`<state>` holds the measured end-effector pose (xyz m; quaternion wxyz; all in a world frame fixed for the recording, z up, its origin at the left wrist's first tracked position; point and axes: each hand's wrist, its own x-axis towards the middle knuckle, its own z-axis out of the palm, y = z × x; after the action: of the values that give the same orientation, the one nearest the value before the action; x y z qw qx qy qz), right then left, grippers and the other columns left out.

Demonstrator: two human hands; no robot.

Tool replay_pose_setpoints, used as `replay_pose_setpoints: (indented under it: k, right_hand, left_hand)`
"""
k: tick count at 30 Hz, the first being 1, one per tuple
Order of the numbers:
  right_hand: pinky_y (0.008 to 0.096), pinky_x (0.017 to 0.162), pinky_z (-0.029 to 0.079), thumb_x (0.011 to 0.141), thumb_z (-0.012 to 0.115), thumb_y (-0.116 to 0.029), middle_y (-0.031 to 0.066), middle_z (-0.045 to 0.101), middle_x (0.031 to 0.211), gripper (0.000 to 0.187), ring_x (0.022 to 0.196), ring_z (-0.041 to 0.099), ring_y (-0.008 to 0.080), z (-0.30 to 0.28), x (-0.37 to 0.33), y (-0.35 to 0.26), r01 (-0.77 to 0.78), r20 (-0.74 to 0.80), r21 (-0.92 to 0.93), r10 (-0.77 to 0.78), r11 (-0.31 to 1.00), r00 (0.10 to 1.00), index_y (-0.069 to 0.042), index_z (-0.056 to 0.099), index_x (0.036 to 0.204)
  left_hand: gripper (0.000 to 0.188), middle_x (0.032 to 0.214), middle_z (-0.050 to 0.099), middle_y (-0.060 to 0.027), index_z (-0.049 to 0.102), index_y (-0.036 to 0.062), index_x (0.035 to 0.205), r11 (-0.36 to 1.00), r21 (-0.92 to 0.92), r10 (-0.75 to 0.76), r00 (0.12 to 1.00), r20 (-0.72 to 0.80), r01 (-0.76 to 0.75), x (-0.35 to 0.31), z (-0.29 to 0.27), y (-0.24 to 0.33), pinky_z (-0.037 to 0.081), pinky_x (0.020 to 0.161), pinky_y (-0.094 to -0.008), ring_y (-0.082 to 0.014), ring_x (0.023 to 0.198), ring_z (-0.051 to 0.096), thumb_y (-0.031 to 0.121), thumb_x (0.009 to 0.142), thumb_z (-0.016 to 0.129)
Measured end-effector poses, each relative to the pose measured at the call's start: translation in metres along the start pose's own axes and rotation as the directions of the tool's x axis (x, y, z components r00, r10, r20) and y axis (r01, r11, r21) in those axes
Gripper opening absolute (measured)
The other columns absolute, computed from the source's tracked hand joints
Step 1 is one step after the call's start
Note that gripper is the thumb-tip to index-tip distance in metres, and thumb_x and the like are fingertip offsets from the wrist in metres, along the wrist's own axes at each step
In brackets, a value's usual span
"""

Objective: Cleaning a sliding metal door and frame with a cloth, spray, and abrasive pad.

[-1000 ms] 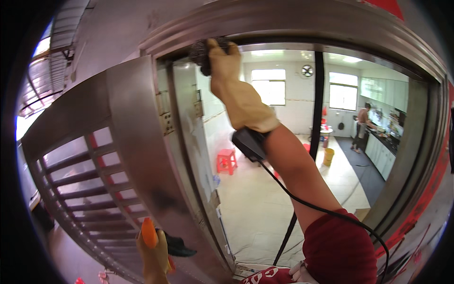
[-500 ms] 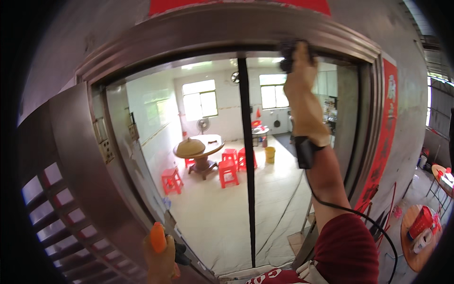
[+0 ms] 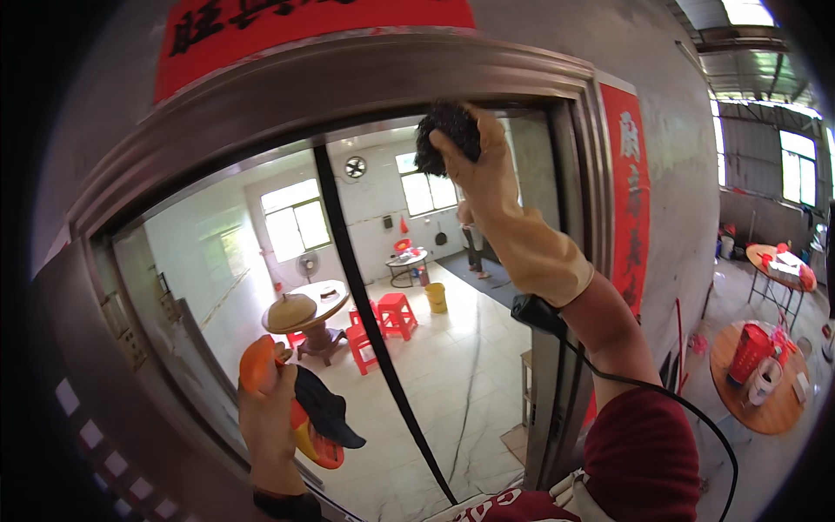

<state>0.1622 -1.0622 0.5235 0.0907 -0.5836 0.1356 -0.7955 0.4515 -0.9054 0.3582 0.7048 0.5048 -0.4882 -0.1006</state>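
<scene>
My right hand (image 3: 487, 152), in a beige glove, is raised to the top of the metal door frame (image 3: 348, 74). Its fingers grip a black, shaggy scouring pad (image 3: 446, 139) just under the upper beam. A black device (image 3: 537, 315) with a cable sits at that wrist. Lower left, my left hand (image 3: 270, 413) is closed around an orange-topped object (image 3: 257, 365) whose kind I cannot make out. A dark cloth (image 3: 323, 402) hangs beside it, and a yellow and red piece (image 3: 320, 445) shows below the fingers.
A metal door leaf (image 3: 65, 322) stands at the left. Through the doorway are a round table (image 3: 326, 300), red stools (image 3: 397, 315), a yellow bucket (image 3: 436, 298) and a person (image 3: 471, 248). Outside right stands a small round wooden table (image 3: 774, 418) with things on it.
The view has turned to the right. My right hand has come slightly lower below the beam, showing the scouring pad more plainly. My left hand has risen, and the dark cloth shows more. A person has come into sight.
</scene>
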Motion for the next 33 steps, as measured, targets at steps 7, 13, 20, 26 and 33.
replay_pose_setpoints:
  k: [7, 13, 20, 26, 33]
  right_hand:
    - [0.0410, 0.094, 0.056, 0.097, 0.063, -0.033, 0.0104, 0.063, 0.124, 0.044, 0.118, 0.062, 0.0233, 0.008, 0.076, 0.011, 0.670, 0.635, -0.741, -0.361, -0.035, 0.683, -0.012, 0.057, 0.135]
    - [0.0470, 0.107, 0.049, 0.096, 0.063, -0.028, 0.0147, 0.059, 0.139, 0.051, 0.128, 0.057, 0.0301, -0.117, 0.151, 0.123, 0.608, 0.299, -0.440, -0.531, 0.661, 0.793, -0.009, 0.054, 0.142]
    - [0.0491, 0.099, 0.051, 0.087, 0.075, -0.012, 0.0195, 0.064, 0.130, 0.054, 0.122, 0.058, 0.0429, -0.185, 0.114, 0.047, 0.369, 0.155, -0.839, -0.473, 0.401, 0.867, -0.012, 0.057, 0.137]
    - [0.0504, 0.093, 0.053, 0.089, 0.073, -0.017, 0.0187, 0.065, 0.126, 0.052, 0.115, 0.061, 0.0435, -0.180, 0.082, 0.026, 0.434, 0.282, -0.803, -0.382, 0.408, 0.880, -0.014, 0.055, 0.137]
    - [0.0442, 0.087, 0.056, 0.097, 0.062, -0.029, 0.0161, 0.065, 0.129, 0.044, 0.105, 0.068, 0.0335, -0.131, 0.104, 0.055, 0.464, 0.381, -0.866, -0.844, -0.184, 0.377, -0.015, 0.055, 0.139]
  left_hand:
    - [0.036, 0.112, 0.068, -0.0064, 0.062, 0.0063, 0.130, 0.983, -0.173, 0.095, 0.980, 0.178, -0.064, 0.027, 0.072, 0.019, 0.049, 0.093, -0.0289, -0.0154, 0.104, 0.064, 0.013, 0.095, 0.068]
    - [0.030, 0.116, 0.068, -0.0066, 0.065, 0.0057, 0.125, 0.784, 0.216, 0.504, 0.800, 0.327, -0.582, 0.072, 0.132, 0.070, 0.048, 0.097, -0.0258, -0.0165, 0.109, 0.066, 0.014, 0.096, 0.064]
    - [0.025, 0.109, 0.068, -0.0108, 0.064, 0.0046, 0.119, 0.344, 0.171, 0.786, 0.382, 0.486, -0.923, 0.096, 0.230, 0.165, 0.049, 0.091, -0.0350, -0.0283, 0.102, 0.065, 0.012, 0.096, 0.057]
    - [0.024, 0.099, 0.068, -0.0129, 0.065, 0.0050, 0.114, 0.787, -0.061, 0.587, 0.713, 0.385, -0.615, 0.073, 0.283, 0.206, 0.050, 0.083, -0.0342, -0.0295, 0.092, 0.066, 0.014, 0.092, 0.062]
    - [0.033, 0.122, 0.061, -0.0139, 0.062, 0.0031, 0.125, 0.879, -0.073, 0.456, 0.786, 0.418, -0.471, 0.087, 0.272, 0.184, 0.049, 0.094, -0.0312, -0.0239, 0.114, 0.062, 0.019, 0.097, 0.063]
